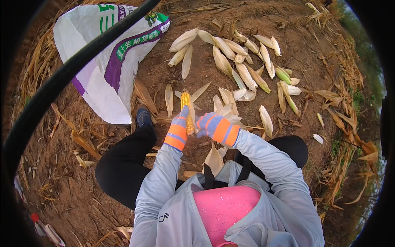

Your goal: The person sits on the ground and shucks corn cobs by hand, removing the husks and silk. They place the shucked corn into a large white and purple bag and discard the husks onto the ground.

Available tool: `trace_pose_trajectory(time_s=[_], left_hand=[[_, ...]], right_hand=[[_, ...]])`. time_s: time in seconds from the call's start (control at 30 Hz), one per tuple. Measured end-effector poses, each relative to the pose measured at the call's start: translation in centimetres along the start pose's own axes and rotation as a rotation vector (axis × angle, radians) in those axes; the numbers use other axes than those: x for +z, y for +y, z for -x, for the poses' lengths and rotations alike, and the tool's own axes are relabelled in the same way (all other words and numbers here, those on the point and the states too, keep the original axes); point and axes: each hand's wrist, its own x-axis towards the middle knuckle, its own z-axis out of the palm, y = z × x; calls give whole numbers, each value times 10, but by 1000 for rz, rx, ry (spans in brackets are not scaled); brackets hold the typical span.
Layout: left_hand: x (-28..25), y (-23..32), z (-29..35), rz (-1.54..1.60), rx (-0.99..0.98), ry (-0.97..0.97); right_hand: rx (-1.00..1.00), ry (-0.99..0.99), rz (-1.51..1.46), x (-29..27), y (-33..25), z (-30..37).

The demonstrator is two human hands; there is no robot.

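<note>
Our left hand (pixel 179 123) grips a yellow corn cob (pixel 186 102) above the ground (pixel 82 201). Our right hand (pixel 212 124) is beside the cob's lower end; we cannot tell its hold. A sack (pixel 111 82) lies toward the ground's far-left edge.

The corn cob (pixel 186 110) is bright yellow, patterned in rows. Left of the cob, the gloved left hand (pixel 178 127) shows orange and grey-blue bands; on its right, the right hand (pixel 217 127) wears the same stripes. Beyond the cob, I see to the left a white sack (pixel 111 76) with purple bands and green marks, and to the right cream-coloured ears (pixel 247 77), with one light green ear (pixel 282 75). Below the cob, the jacket (pixel 158 181) is light grey, the shirt (pixel 226 206) pink with shiny dots.
</note>
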Motion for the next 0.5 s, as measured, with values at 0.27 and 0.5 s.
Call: trace_pose_trajectory(time_s=[0.27,0.5], left_hand=[[14,6,7,378,-47,-71],[28,8,24,337,-51,-231]], right_hand=[[84,68,53,-28,12,12],[319,80,150,-46,29,17]])
